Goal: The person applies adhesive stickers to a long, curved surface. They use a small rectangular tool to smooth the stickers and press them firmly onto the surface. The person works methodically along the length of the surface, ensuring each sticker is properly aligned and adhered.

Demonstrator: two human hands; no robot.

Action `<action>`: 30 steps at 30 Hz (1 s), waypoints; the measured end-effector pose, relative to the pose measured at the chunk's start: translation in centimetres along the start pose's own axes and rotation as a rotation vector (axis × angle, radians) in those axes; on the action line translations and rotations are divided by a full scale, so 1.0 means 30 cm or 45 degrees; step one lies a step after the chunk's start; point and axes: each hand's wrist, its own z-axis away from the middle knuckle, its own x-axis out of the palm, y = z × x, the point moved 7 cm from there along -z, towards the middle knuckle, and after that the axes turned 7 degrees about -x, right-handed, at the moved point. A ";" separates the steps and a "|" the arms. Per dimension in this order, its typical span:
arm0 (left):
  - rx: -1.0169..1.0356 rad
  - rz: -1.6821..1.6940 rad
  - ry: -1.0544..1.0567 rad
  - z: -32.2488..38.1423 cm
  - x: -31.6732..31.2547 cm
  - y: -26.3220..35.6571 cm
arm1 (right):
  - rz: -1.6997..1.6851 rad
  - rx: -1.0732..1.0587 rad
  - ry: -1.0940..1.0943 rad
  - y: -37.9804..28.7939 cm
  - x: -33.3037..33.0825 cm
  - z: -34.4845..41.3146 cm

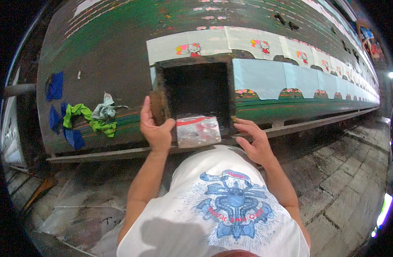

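A dark screen-printing frame (230,91) lies on the long table in front of me. My left hand (158,133) grips a brown wooden block (159,107) at the frame's left side, thumb in front and fingers behind. My right hand (255,143) is at the frame's near right corner. Its fingertips meet a small yellowish piece (234,119) there, while the thumb stays apart; whether it grips the frame is unclear. Between my hands, a paint-smeared tray (199,132) with a red band along its far edge sits at the frame's near side.
White fabric panels with cartoon cat prints (193,49) and plain pale blue panels (259,77) run in rows to the right along the table (119,64). Green rags (76,112), blue cloth scraps (55,86) and a crumpled white cloth (105,107) lie left. A ledge (103,155) borders the near side.
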 end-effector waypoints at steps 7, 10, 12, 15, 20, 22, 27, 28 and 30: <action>0.256 0.064 0.466 -0.299 -0.159 0.178 | 0.042 -0.021 0.218 0.008 -0.071 0.028; 0.244 0.273 0.584 -0.478 -0.243 0.244 | 0.121 -0.006 0.245 0.021 -0.087 0.054; 0.273 0.324 0.665 -0.611 -0.367 0.235 | 0.140 0.015 0.247 0.007 -0.086 0.053; 0.184 0.297 0.909 -0.683 -0.411 0.260 | 0.175 0.027 0.217 0.000 -0.074 0.053; 0.201 0.269 0.961 -0.836 -0.551 0.168 | 0.228 -0.009 0.160 -0.010 -0.066 0.037; 0.099 0.250 0.966 -0.831 -0.515 0.164 | 0.269 -0.019 0.150 -0.008 -0.065 0.019; 0.161 0.205 0.880 -0.876 -0.590 0.120 | 0.388 -0.163 0.092 -0.020 -0.071 -0.086; 0.168 0.161 0.875 -0.871 -0.578 0.131 | 0.406 -0.148 0.066 -0.010 -0.071 -0.115; 0.204 0.106 0.805 -0.857 -0.561 0.147 | 0.647 -0.334 0.006 -0.042 -0.080 -0.202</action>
